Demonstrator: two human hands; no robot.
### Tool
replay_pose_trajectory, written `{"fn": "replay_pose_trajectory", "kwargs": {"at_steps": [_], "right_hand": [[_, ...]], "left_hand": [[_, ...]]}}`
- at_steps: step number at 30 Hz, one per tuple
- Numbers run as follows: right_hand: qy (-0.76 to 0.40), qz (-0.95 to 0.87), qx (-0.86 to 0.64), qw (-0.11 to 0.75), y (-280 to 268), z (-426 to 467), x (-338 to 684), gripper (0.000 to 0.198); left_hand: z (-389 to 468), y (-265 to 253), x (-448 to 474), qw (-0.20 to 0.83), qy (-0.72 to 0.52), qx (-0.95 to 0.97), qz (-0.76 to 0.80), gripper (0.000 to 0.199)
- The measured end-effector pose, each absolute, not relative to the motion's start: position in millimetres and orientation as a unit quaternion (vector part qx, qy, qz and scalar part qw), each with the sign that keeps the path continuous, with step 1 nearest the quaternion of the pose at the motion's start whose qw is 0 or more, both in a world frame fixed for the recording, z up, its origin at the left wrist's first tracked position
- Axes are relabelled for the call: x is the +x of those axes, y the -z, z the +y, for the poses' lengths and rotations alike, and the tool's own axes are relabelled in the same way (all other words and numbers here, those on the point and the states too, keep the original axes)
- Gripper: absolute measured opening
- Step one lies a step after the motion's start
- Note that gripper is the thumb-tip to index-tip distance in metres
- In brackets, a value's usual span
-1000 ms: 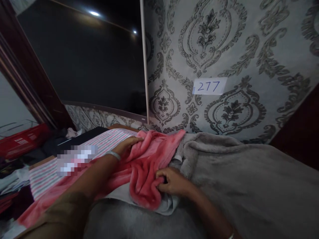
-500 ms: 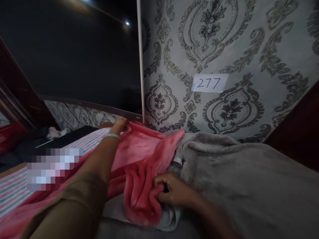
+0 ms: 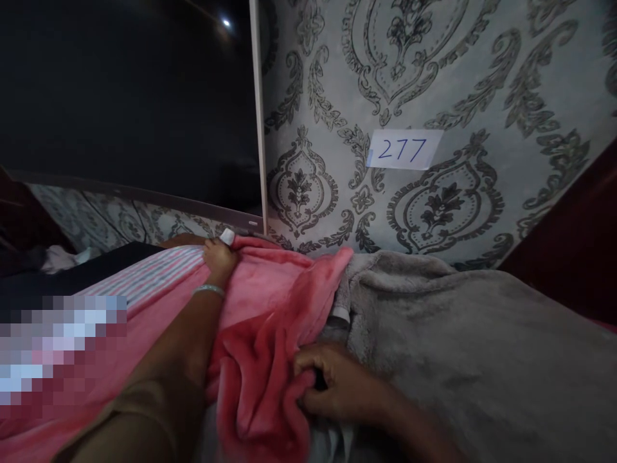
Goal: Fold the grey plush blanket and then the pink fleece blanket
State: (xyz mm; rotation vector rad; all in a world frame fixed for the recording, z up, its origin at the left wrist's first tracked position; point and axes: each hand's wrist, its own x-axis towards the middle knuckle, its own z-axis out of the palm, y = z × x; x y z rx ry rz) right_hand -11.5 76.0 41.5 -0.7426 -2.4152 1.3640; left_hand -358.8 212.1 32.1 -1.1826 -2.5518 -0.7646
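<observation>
A plush pink-red blanket (image 3: pixel 270 283) lies across the middle, bunched in thick folds near the front. At its far side my left hand (image 3: pixel 220 257) has its fingers curled over the blanket, beside a striped cloth (image 3: pixel 164 270). Just beyond those fingers is a small white object (image 3: pixel 228 236) I cannot make out. My right hand (image 3: pixel 337 382) is closed on the blanket's right edge, pinching a fold between thumb and fingers. A grey plush blanket (image 3: pixel 463 347) spreads out to the right, under and beside the pink one.
A large dark screen (image 3: pixel 130 103) stands at the back left against patterned wallpaper (image 3: pixel 308 186). A white paper marked 277 (image 3: pixel 405 149) is stuck on the wall. A white-ended cylinder (image 3: pixel 340 315) lies between the blankets. Dark red wood (image 3: pixel 563 238) rises at the right.
My left hand has come slightly nearer and left, drawing the pink blanket over more of the striped cloth. My right hand still grips its fold. The view has shifted a little.
</observation>
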Motion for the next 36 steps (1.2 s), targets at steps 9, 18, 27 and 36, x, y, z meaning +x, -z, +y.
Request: {"fn": "replay_pose_trajectory", "kwargs": {"at_steps": [9,18,27,36], "right_hand": [[-0.441,-0.850,-0.252,0.140,-42.6,76.9,-12.7,0.020],[-0.404,-0.868,-0.244,0.153,-45.8,78.5,-16.5,0.020],[-0.396,-0.884,-0.184,0.164,-49.7,80.6,-10.5,0.053],[-0.418,-0.798,-0.242,0.361,-39.8,91.5,-13.6,0.039]], "left_hand": [[221.6,-38.5,-333.0,-0.001,0.131,-0.569,-0.812,0.038],[216.2,-94.6,-278.0,-0.052,0.103,-0.648,-0.753,0.034],[133.0,-133.9,-143.5,-0.006,0.170,-0.772,-0.613,0.028],[166.3,-122.0,-171.5,-0.006,0.042,-0.751,-0.658,0.012]]}}
